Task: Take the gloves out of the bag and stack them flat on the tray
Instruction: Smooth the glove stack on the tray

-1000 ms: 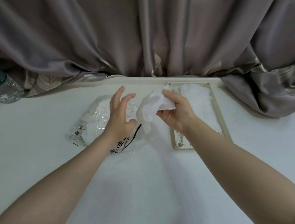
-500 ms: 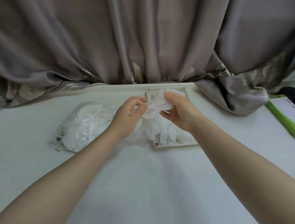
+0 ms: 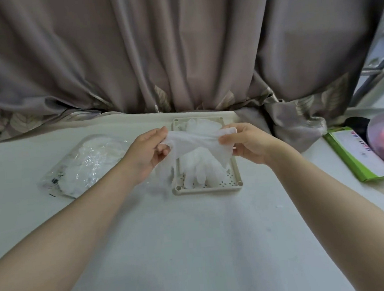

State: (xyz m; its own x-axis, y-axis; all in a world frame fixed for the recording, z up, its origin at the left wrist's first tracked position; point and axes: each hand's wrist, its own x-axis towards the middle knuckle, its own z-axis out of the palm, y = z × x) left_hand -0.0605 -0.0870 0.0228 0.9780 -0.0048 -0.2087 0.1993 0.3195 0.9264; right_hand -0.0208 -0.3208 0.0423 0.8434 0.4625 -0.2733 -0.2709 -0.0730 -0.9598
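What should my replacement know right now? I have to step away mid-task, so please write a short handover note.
Left hand and right hand each pinch one end of a white glove, stretched above the tray.
Done: some gloves already lie in the tray.
The bag, left of the tray, holds more gloves.
Left: lay this glove flat on the stack, then empty the bag the same way.

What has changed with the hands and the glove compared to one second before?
The left hand left the bag and took hold of the glove, which the right hand alone held crumpled. Both hands now pinch it and have pulled it out wide over the tray. The bag and the gloves on the tray stayed put.
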